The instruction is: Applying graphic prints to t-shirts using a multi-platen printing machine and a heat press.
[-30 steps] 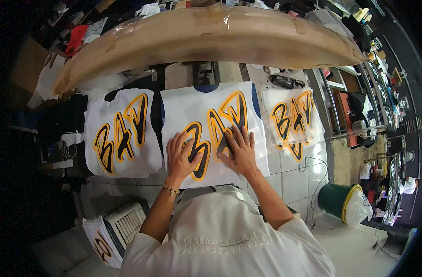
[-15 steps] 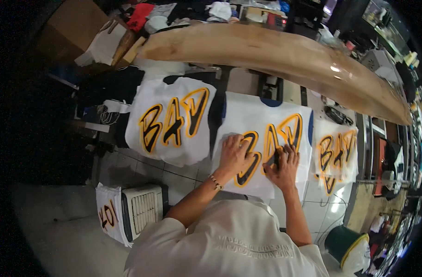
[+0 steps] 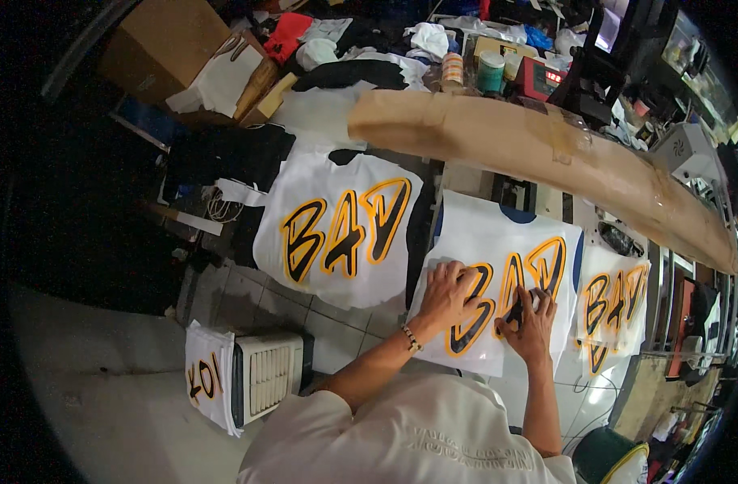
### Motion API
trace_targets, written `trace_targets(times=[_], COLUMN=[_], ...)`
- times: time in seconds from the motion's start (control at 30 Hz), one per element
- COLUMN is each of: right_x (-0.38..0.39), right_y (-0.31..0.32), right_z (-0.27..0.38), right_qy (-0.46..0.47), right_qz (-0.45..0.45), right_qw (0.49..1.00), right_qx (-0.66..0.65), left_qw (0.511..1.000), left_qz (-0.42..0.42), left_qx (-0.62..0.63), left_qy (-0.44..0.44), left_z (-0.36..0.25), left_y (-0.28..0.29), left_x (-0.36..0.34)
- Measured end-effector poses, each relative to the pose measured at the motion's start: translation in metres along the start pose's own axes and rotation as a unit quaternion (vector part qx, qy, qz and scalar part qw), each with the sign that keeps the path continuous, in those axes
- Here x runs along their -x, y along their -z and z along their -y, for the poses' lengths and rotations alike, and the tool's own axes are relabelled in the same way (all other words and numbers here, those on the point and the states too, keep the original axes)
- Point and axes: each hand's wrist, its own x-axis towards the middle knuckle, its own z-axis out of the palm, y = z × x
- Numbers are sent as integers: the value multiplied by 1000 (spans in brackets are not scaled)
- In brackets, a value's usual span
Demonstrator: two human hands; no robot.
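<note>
In front of me a white print sheet (image 3: pixel 498 230) with black, orange-outlined lettering lies over a dark blue garment (image 3: pixel 516 215), whose collar and edges show. My left hand (image 3: pixel 449 297) rests on the sheet at the first letter, fingers stretched and slightly bent. My right hand (image 3: pixel 530 323) lies over the lower part of the middle and last letters, thumb and fingers apart. I see nothing held in either hand. To the left, a similar white sheet (image 3: pixel 336 194) covers a black garment (image 3: pixel 417 238). Smaller sheets (image 3: pixel 615 270) with like lettering overlap at the right.
A long, tape-wrapped brown package (image 3: pixel 482 125) spans the far side. Behind it are jars (image 3: pixel 490 71), a red device with a lit display (image 3: pixel 538 78) and heaped cloth. A pale slatted appliance (image 3: pixel 268 375) stands lower left, printed sheets (image 3: pixel 211 375) against it. A dark green bucket (image 3: pixel 603 453) stands lower right.
The whole view has shifted, so everything sits farther right and lower, and more of the far clutter shows. Both hands stay on the same sheet; the right hand's fingers have shifted slightly.
</note>
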Motion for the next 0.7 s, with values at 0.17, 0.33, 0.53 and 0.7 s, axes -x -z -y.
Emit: trace_targets(times=[0.17,0.33,0.53,0.7], right_x=[0,1,5,10], right_y=[-2,-1,-6,-10], right_z=[-2,-1,-3,-5], right_qy=[2,-1,-77,-66], right_qz=[-20,-26,42,17], right_qw=[1000,999,996,998], right_qx=[8,19,4,6], left_qw=[1000,1000,999,999], left_qz=[-5,17,32,35], left_qx=[-8,-9,-17,19], left_qy=[-15,-11,27,-28], left_z=[-2,-7,-21,-30], left_y=[3,6,6,-19], left_x=[-3,-6,-8,-9])
